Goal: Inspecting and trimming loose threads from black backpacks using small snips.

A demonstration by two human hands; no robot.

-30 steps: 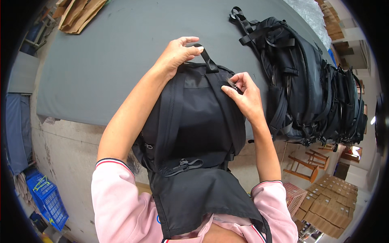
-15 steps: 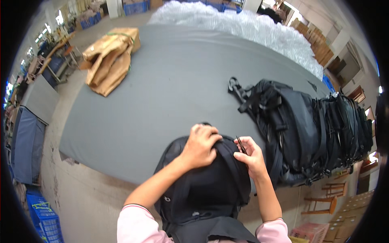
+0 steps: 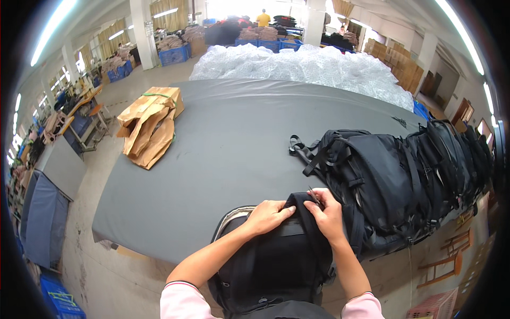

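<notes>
At the table's near edge, a black backpack between two hands

Matte, soft woven cloth makes up the rounded black backpack (image 3: 265, 260), which stands between the person's forearms against the table (image 3: 228, 154); a pale lining shows along its curved upper left rim. A wide, flat padded strap (image 3: 304, 204) folds over at its top. The left hand (image 3: 270, 216), wrist bent inward, pinches the strap between thumb and fingers. The right hand (image 3: 324, 211), raised from a bent elbow, grips a slim, pointed dark tool (image 3: 314, 196) just beside the strap. Smooth grey sheeting covers the table, bearing crumpled brown paper (image 3: 151, 127) and a row of black backpacks (image 3: 385, 181). Beyond rises a heap of glossy, translucent plastic wrap (image 3: 303, 65).
</notes>
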